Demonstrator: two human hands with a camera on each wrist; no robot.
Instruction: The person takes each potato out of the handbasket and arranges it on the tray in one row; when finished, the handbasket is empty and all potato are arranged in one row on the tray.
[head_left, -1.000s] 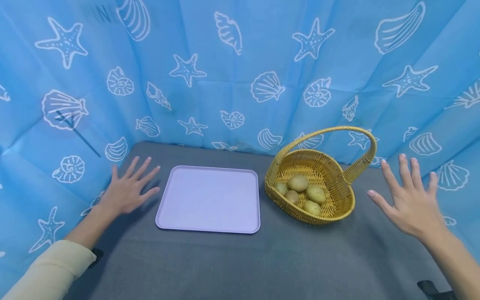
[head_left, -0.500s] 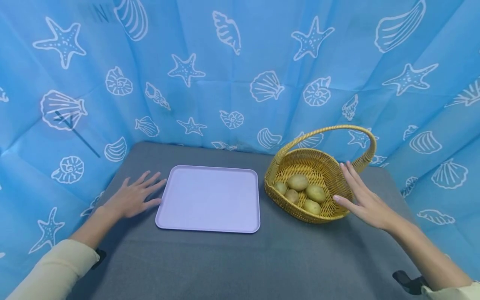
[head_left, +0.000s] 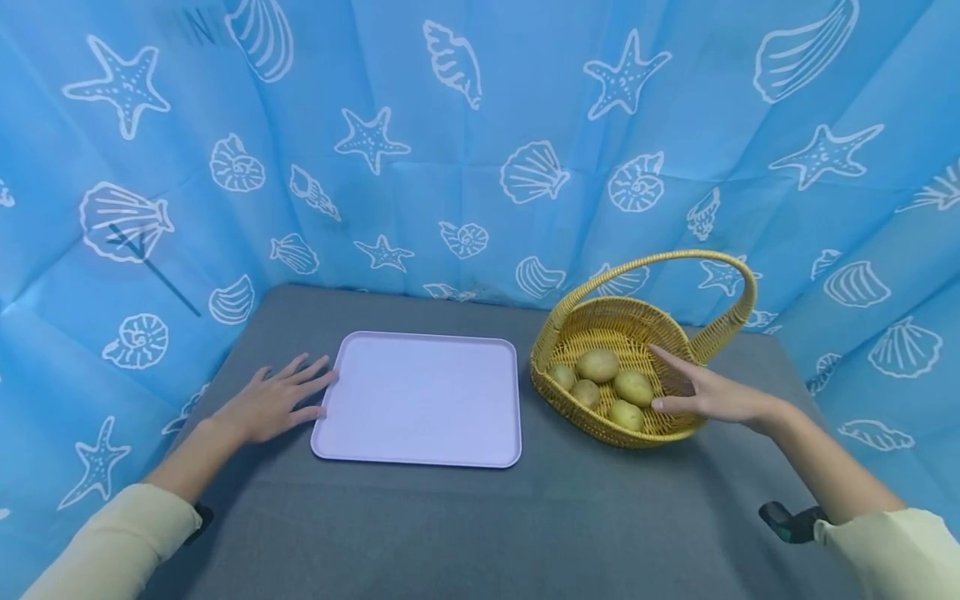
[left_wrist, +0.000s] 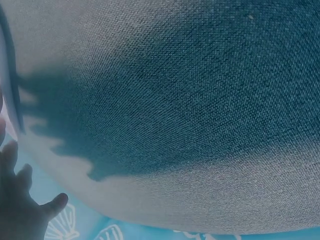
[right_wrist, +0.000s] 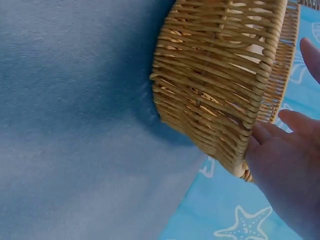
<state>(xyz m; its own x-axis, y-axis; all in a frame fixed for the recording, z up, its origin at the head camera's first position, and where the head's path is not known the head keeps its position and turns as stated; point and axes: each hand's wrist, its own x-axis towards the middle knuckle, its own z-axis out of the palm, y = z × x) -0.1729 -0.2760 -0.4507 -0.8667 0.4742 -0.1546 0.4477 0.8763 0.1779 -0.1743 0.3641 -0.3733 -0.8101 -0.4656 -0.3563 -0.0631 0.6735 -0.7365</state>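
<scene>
A yellow wicker basket with a tall arched handle stands at the right of the table, holding several potatoes. My right hand reaches over its right rim, thumb and fingers extended and apart, just beside the nearest potato. From the right wrist, the hand overlaps the rim of the basket; part of its fingers is hidden behind the weave. Left of the basket lies a flat lilac tray with nothing on it. My left hand hovers at its left edge, fingers spread, holding nothing.
A dark grey cloth covers the table. Blue curtain with white shells and starfish hangs close behind and along both sides. The basket's handle arches high over the potatoes.
My right hand has come left from beside the basket to over its right rim and inside it. The left hand has shifted slightly right and nearer, to the tray's edge. Basket and tray stay put.
</scene>
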